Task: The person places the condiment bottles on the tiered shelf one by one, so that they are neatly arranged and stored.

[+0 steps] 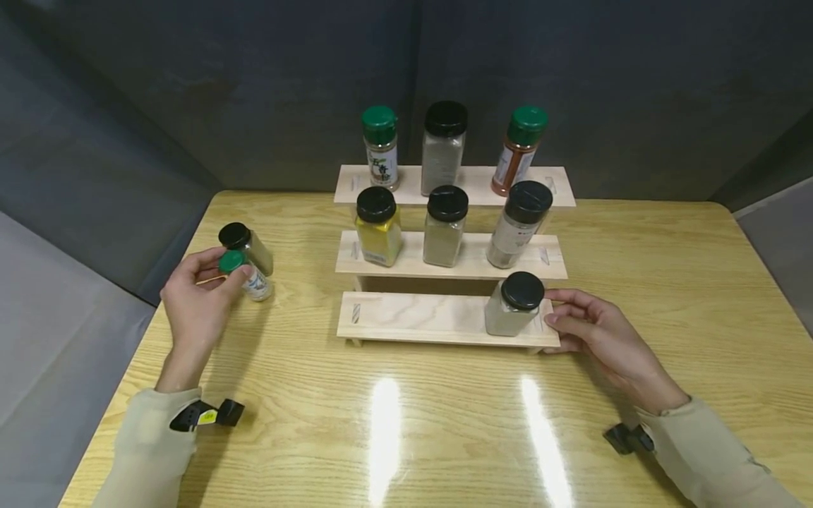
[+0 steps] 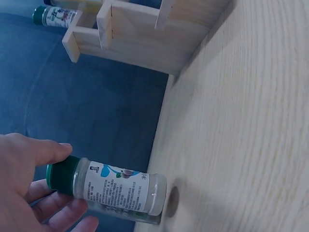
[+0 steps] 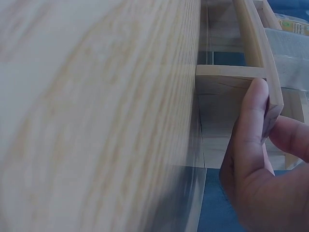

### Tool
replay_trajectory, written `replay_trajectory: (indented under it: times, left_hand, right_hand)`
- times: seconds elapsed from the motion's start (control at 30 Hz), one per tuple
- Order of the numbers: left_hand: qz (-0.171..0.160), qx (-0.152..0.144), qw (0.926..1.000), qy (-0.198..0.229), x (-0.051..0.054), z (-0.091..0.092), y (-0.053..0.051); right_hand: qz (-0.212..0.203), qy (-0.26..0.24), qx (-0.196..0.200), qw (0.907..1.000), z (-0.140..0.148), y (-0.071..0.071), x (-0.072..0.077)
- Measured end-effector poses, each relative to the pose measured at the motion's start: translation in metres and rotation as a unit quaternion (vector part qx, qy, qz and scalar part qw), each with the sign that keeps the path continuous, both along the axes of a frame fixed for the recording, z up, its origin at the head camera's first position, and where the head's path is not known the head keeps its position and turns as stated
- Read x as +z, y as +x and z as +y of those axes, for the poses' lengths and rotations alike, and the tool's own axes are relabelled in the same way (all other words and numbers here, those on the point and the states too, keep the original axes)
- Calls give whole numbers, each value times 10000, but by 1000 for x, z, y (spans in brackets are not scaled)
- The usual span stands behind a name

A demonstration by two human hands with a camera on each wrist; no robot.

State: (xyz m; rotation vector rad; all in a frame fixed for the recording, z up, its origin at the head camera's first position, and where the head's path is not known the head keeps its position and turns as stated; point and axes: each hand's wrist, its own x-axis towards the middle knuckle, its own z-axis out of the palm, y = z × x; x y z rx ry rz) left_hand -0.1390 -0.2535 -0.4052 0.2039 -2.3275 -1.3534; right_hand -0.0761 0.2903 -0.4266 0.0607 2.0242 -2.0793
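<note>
My left hand (image 1: pixel 202 293) is at the table's left side, with thumb and fingers round the green cap of a small spice jar (image 1: pixel 257 284). In the left wrist view the jar (image 2: pixel 120 188) has a printed white label, and its base is close to the wooden tabletop. A black-capped spice jar (image 1: pixel 259 255) stands right behind it. My right hand (image 1: pixel 603 335) grips the right end of the wooden spice rack's lowest shelf (image 1: pixel 413 317). In the right wrist view the thumb and a finger (image 3: pixel 251 111) lie on opposite sides of the board's end.
A black-capped jar (image 1: pixel 508 310) stands at the lowest shelf's right end. The middle shelf (image 1: pixel 406 264) bears three black-capped jars. On the top shelf (image 1: pixel 411 176) are two green-capped jars and a black-capped one. Dark curtains (image 1: pixel 286 92) hang behind the table (image 1: pixel 305 423).
</note>
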Motion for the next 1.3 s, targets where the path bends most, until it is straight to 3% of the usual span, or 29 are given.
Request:
replay_trajectory:
  times: [0.2, 0.53, 0.93, 1.3]
  left_hand:
    - [130, -108, 9998, -38, 7, 7, 6]
    - [431, -712, 9963, 216, 21, 28, 19]
    - [764, -1124, 9907, 116, 40, 46, 35]
    - [1159, -1639, 9796, 92, 60, 62, 43]
  right_hand:
    - [-29, -89, -20, 10000, 0, -1, 0]
    - [-18, 24, 1, 10000, 0, -2, 0]
    - [52, -89, 31, 9999, 0, -1, -1]
    - [7, -65, -10, 10000, 0, 0, -1]
